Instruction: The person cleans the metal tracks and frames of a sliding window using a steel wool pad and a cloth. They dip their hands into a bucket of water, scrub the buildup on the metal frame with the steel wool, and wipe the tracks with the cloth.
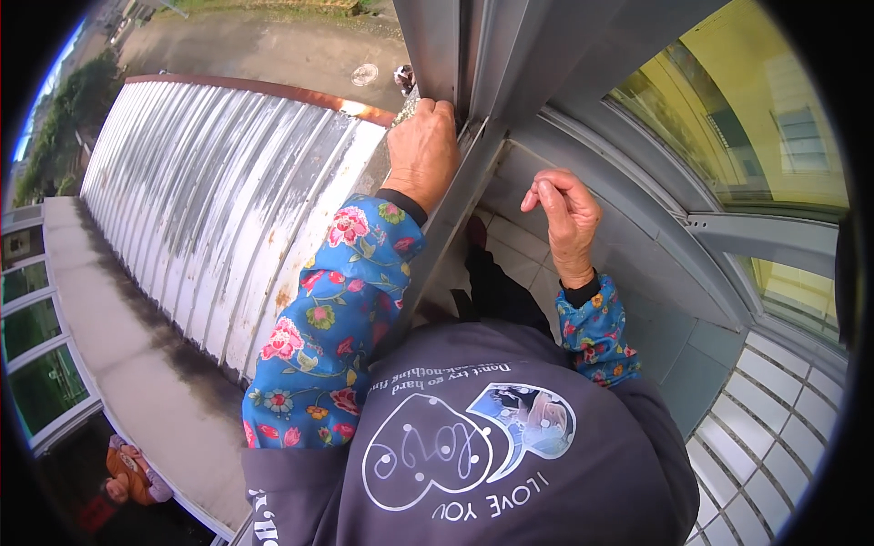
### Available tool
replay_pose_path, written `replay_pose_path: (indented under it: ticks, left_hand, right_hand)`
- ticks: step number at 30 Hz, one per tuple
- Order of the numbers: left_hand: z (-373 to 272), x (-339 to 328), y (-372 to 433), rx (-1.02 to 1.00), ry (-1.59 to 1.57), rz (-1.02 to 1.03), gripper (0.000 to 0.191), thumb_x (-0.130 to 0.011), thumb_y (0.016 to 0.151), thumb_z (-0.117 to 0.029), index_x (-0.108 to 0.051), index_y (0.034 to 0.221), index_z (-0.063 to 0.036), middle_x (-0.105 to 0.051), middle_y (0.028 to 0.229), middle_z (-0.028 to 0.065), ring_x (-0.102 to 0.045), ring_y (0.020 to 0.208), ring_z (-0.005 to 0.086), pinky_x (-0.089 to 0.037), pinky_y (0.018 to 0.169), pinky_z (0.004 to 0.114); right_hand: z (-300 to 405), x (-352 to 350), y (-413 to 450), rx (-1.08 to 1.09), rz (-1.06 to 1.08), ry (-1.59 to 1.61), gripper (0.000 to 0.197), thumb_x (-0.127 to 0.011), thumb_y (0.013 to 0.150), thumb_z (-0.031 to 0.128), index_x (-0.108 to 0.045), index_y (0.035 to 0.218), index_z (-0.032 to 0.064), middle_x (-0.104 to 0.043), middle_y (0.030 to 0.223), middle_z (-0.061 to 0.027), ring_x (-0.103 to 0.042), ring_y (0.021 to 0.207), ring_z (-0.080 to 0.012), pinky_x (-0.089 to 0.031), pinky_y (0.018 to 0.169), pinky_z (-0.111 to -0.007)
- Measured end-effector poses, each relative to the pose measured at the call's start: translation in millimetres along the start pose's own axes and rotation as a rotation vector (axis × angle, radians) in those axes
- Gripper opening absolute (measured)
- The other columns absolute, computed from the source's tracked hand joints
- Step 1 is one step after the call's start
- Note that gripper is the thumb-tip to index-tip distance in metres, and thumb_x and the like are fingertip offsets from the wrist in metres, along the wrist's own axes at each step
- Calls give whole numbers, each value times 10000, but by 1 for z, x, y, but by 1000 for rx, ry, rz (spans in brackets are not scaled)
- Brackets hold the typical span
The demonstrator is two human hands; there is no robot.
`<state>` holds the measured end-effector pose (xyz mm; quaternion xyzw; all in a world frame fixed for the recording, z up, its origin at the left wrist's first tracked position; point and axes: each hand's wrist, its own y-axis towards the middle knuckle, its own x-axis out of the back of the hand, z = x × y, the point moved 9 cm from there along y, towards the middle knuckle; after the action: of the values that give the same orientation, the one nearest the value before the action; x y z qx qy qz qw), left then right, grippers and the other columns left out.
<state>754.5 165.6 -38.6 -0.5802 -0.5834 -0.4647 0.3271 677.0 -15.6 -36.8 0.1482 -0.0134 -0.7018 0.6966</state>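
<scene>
My left hand reaches out over the sill of a grey metal window frame. Its fingers are curled down against the outer side of the upright frame post, and whatever may lie under them is hidden. On the inner side, my right hand hangs in the air with thumb and fingertips drawn together. Nothing shows between those fingers. Blue floral sleeve covers reach to black cuffs at both wrists.
Outside and below lies a corrugated metal roof beside a concrete ledge. A person in an orange top is at the lower left. Inside, a window pane stands at the right, above white wall tiles. Floor tiles lie below me.
</scene>
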Motion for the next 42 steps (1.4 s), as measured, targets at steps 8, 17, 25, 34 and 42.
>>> replay_pose_path:
  ticks: [8, 17, 25, 34, 42]
  left_hand:
    - [10, 4, -22, -109, -106, 298, 207, -625, 754, -109, -667, 947, -48, -657, 889, 160, -622, 847, 367, -494, 748, 438]
    - [20, -3, -4, -55, -82, 45, 228, -621, 772, -133, -665, 979, -47, -660, 970, 141, -634, 869, 345, -510, 770, 428]
    - [13, -41, -9, -55, -115, 187, 215, -655, 763, -135, -668, 964, -60, -663, 925, 132, -634, 843, 344, -499, 731, 426]
    - [18, -13, 4, -69, -76, 52, 222, -639, 782, -155, -663, 981, -59, -657, 954, 130, -628, 885, 345, -505, 757, 424]
    - [9, -35, -18, -109, -132, 240, 179, -646, 774, -149, -652, 932, -64, -643, 889, 119, -623, 841, 347, -497, 712, 434]
  right_hand:
    - [-13, 16, -7, -32, -7, -98, 64, -564, 904, 5, -608, 932, -32, -579, 831, -42, -572, 674, -90, -471, 637, -222]
    - [-25, -10, -10, -25, 18, -101, 65, -574, 896, 3, -609, 937, -34, -583, 821, -44, -571, 665, -88, -467, 626, -216]
    - [-70, 33, 18, -71, 63, -145, 40, -584, 886, 3, -610, 907, -20, -580, 819, -34, -559, 648, -81, -455, 593, -219]
    - [-24, -24, -3, 20, 42, -182, 37, -589, 875, -6, -608, 903, -21, -589, 822, -38, -560, 640, -82, -455, 594, -219]
    - [-53, 21, 6, 10, 44, -254, 32, -587, 876, -3, -608, 897, -16, -587, 812, -47, -566, 629, -91, -454, 578, -223]
